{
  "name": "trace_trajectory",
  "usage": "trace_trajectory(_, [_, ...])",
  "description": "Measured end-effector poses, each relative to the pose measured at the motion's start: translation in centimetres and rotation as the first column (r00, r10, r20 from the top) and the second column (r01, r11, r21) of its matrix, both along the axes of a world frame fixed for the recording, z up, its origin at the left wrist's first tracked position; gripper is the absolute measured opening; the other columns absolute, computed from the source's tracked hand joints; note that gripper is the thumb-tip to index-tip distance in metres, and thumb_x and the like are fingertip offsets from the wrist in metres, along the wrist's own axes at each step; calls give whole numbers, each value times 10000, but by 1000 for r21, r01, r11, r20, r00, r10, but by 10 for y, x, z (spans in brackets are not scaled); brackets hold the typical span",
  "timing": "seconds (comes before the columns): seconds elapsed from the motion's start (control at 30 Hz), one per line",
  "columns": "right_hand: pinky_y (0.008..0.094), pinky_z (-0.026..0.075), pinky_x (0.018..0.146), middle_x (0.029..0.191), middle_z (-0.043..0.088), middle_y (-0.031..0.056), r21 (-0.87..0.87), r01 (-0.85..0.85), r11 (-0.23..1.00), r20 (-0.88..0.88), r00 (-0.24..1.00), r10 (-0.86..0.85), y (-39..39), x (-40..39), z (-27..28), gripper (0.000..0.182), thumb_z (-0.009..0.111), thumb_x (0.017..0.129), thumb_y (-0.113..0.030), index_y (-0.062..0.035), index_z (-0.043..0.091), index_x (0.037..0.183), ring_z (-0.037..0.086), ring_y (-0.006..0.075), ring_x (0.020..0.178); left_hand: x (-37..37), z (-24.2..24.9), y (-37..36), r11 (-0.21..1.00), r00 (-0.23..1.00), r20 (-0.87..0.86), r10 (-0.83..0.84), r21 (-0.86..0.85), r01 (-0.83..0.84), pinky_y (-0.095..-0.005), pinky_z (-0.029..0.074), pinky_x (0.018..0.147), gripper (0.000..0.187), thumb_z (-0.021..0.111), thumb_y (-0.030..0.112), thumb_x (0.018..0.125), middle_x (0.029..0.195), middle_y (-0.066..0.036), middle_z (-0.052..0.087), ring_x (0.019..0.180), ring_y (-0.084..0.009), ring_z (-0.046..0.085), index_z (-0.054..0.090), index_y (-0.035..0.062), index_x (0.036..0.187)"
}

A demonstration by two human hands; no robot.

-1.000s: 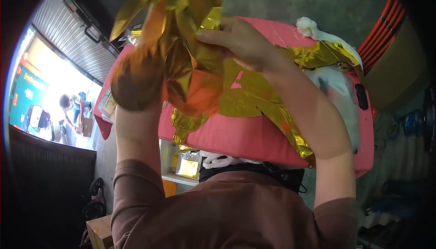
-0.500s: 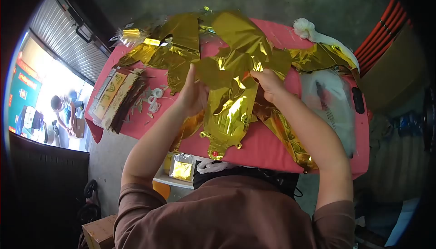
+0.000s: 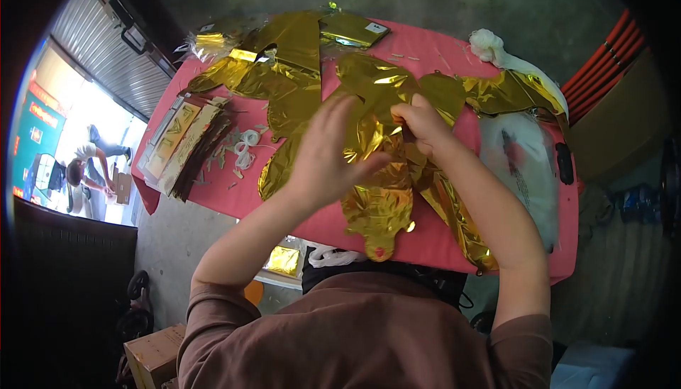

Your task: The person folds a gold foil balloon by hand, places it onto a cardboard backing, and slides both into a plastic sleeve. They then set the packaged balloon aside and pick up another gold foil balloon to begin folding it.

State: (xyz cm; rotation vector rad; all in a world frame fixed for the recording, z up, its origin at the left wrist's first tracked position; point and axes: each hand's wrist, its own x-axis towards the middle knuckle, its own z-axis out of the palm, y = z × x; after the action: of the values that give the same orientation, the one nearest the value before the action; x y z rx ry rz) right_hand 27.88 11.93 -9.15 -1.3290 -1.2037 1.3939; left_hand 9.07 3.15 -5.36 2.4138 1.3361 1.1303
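Note:
A flat, uninflated gold foil balloon point(image 3: 379, 204) lies crumpled on the pink table point(image 3: 425, 240) in front of me. My right hand point(image 3: 422, 125) pinches its upper part between thumb and fingers. My left hand point(image 3: 330, 155) lies on the foil just left of that, fingers spread and raised, thumb against the foil. More gold foil balloons point(image 3: 284, 70) are spread over the far half of the table and under my right forearm point(image 3: 454, 212).
A stack of flat packaged foils point(image 3: 184, 144) lies at the table's left edge, with white string scraps point(image 3: 245, 149) beside it. A clear plastic bag point(image 3: 521, 165) sits at the right. A folded gold packet point(image 3: 351, 29) lies at the far edge. A person bends outside the doorway point(image 3: 78, 173).
The foil balloon, first held up near the camera, has come down onto the table. Both hands moved down with it, and my left hand now lies spread on it.

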Motion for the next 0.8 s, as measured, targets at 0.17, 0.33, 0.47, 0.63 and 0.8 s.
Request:
trace_trajectory(0.17, [326,464,775,997,587,104,523,-95,847,19,995,100,-10,-29,62,423,592,792,-71,60,458,1171,570,157,873,36,16,31,966,899,436,-36,-215,143,-363,467,890,637,657,85,743,1197,-219,518,1086,-313,552,374,-5,1308])
trace_trajectory(0.33, [245,421,904,1105,564,65,645,-214,734,16,963,267,-12,9,119,503,606,894,-173,-6,389,1317,520,118,1049,2,65,71,830,560,793,239,-467,307,-290,498,742,221,524,-14,800,860,-86,625,815,-171,613,541,-23,1020])
trace_trajectory(0.47, [294,398,929,1151,536,67,738,-38,674,279,926,-253,14,45,74,464,627,877,-165,-13,436,1272,495,141,1088,-18,43,99,803,183,922,341,-387,454,-350,527,731,118,509,53,846,872,-116,618,748,-232,608,525,-29,930])
trace_trajectory(0.63, [318,413,895,1173,520,82,448,82,890,202,961,-190,32,44,11,493,680,825,-173,-32,466,1246,501,176,1080,0,-18,77,569,163,728,666,-637,519,-464,498,819,249,401,195,924,994,-114,606,901,-270,604,539,56,1078])
trace_trajectory(0.8, [420,386,963,1264,478,179,391,-492,778,833,548,-71,41,21,-27,534,631,835,-376,-83,495,1260,472,329,1167,-2,-30,43,352,134,717,684,-485,801,-465,480,857,258,407,181,937,1018,-119,585,940,-276,585,510,59,1140])
